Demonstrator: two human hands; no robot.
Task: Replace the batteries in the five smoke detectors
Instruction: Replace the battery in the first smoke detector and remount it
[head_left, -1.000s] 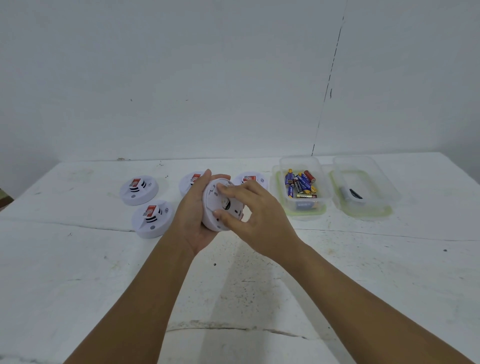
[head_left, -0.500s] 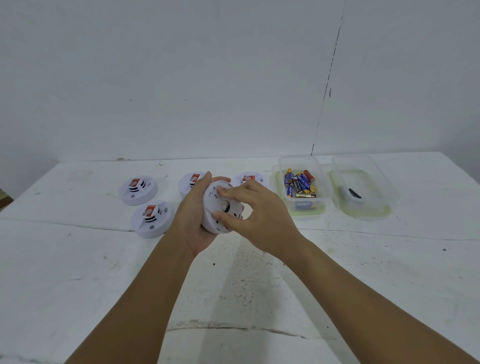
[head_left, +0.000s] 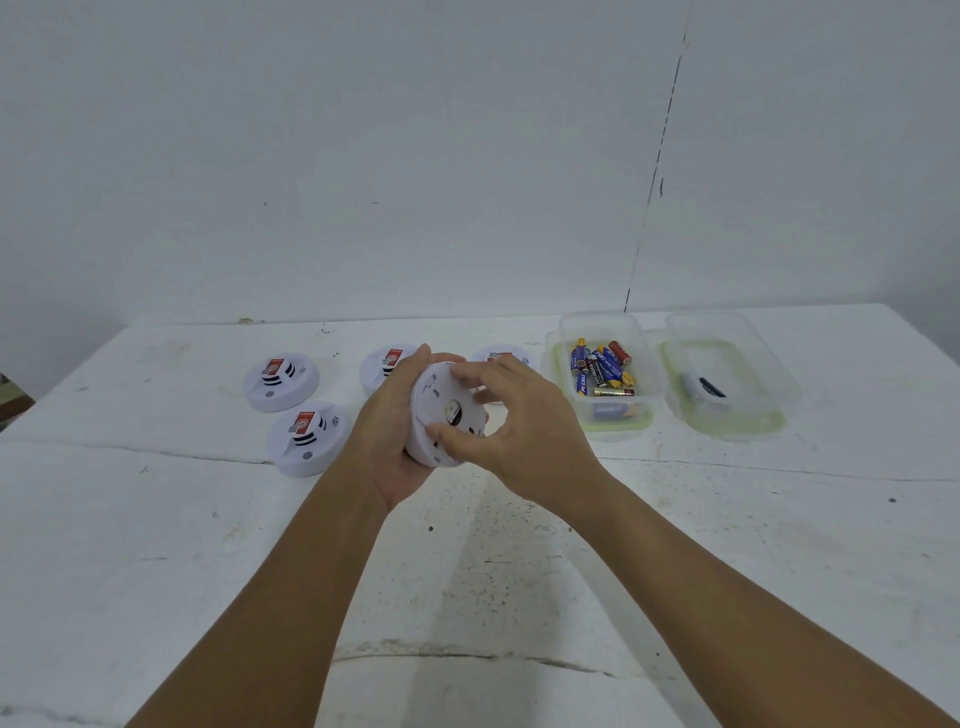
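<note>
**White plastic disc held on edge between both hands, back plate to the right**

Head view: The round white plastic smoke detector (head_left: 441, 415) is lifted clear of the white table (head_left: 156, 545), held roughly at the centre of the view and tipped up on its rim, so its flat faces look left and right, not up. The left hand (head_left: 387, 441) cups the front face from the left, fingers curled over the top edge. The right hand (head_left: 519, 426) grasps the back plate from the right, thumb low on the plate and fingertips (head_left: 460, 371) at the upper rim; a small dark opening shows in the plate between them. Both hands are on the disc, so neither needs to reach; the next move likely turns about the axis running left to right through the disc's centre, a twist of back against front.

Four more white round smoke detectors lie flat on the table beyond the hands, the nearest (head_left: 306, 439) just left of the left wrist. The clear plastic box of loose batteries (head_left: 602, 374) sits beyond and to the right, nearer the right hand. A second clear box (head_left: 727, 384), holding a small dark item I cannot identify, stands further right.
</note>
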